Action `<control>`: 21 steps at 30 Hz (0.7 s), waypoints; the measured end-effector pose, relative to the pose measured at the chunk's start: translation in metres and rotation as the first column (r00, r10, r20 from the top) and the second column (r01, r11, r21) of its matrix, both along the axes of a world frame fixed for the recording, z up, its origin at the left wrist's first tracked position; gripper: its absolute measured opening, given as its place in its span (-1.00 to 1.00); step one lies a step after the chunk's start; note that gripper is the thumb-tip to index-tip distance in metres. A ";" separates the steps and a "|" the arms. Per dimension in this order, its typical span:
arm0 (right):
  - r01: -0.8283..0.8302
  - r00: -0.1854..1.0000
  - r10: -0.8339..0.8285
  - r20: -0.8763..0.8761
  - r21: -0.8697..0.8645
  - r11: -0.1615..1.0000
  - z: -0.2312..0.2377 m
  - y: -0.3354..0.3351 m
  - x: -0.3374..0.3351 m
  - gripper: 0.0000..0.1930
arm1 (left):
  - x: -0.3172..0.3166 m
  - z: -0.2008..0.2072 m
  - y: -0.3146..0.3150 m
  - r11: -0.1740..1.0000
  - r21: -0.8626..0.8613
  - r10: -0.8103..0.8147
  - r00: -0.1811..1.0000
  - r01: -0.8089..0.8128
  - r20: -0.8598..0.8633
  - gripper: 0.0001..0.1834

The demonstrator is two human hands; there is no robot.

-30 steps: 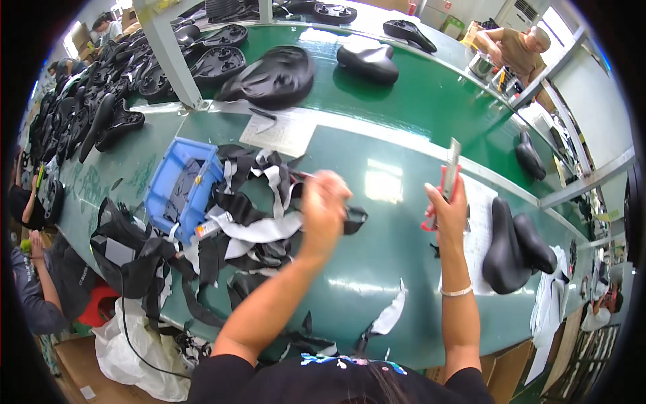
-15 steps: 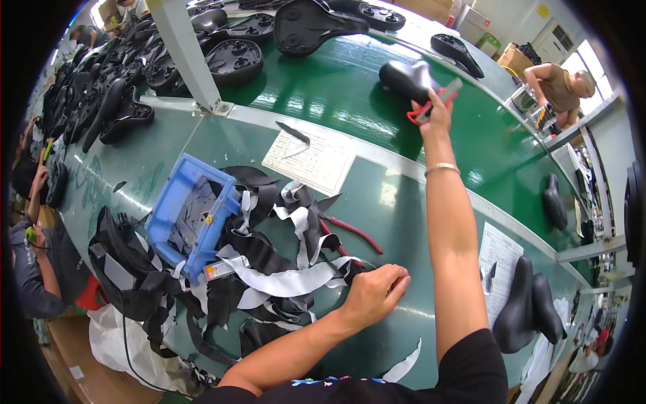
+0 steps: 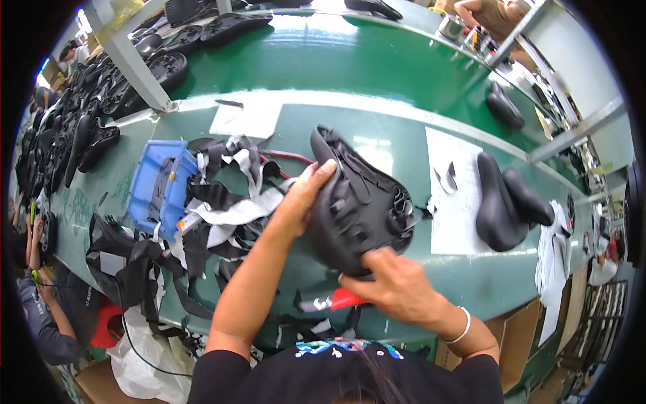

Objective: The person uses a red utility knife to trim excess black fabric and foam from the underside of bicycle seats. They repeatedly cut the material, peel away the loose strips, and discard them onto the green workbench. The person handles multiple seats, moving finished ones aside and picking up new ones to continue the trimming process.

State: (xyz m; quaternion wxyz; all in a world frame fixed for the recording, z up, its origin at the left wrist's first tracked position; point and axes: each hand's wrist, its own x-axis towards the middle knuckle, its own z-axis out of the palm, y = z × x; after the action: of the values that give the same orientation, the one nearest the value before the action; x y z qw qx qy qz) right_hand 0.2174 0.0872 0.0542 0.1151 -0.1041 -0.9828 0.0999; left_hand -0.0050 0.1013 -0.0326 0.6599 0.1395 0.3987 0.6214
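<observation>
A black bicycle saddle [image 3: 360, 185] is held tilted above the bench, its hollow underside facing me. My left hand [image 3: 303, 198] grips its left side, thumb over the rim. My right hand [image 3: 402, 289] is closed at the saddle's lower edge, fingers touching it. Below that hand juts a red-handled tool [image 3: 346, 298] with a grey, blade-like end; the fingers hide part of it, so its exact kind is unclear. Black and white trimmed strips [image 3: 235, 214] lie to the left of the saddle, with the red handle of another tool [image 3: 289, 155] behind them.
A blue bin [image 3: 138, 192] stands left among the scraps. Two finished-looking saddles [image 3: 498, 209] rest right, beside a paper sheet [image 3: 447, 222] with a cut scrap. Many saddles [image 3: 74, 128] are heaped far left. A metal post [image 3: 134, 67] rises at the green surface's edge. Other people work nearby.
The saddle has come from the far green surface to in front of me, now in my left hand. My right hand has drawn back with the red-handled tool. The view has shifted.
</observation>
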 end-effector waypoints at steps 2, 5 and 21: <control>-0.037 0.999 0.033 -0.020 -0.307 0.951 -0.012 -0.018 0.018 -0.68 | 0.001 0.001 -0.015 0.998 0.048 -0.043 0.983 0.052 -0.180 -0.40; 0.167 0.940 -0.317 -0.126 -0.642 0.748 -0.017 -0.021 0.057 -0.58 | 0.008 0.030 -0.046 0.999 -0.027 -0.038 0.975 0.033 -0.221 -0.41; 0.411 0.911 -0.402 0.090 -0.131 0.902 -0.054 -0.027 0.095 -0.34 | 0.000 0.048 -0.060 0.989 -0.145 -0.129 0.720 0.040 -0.681 -0.58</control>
State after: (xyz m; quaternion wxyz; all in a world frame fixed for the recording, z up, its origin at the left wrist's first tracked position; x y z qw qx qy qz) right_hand 0.3125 0.0599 0.0006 0.0957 -0.3178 -0.9325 0.1427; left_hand -0.0054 0.0411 0.0159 0.4997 0.3384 0.6448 0.4691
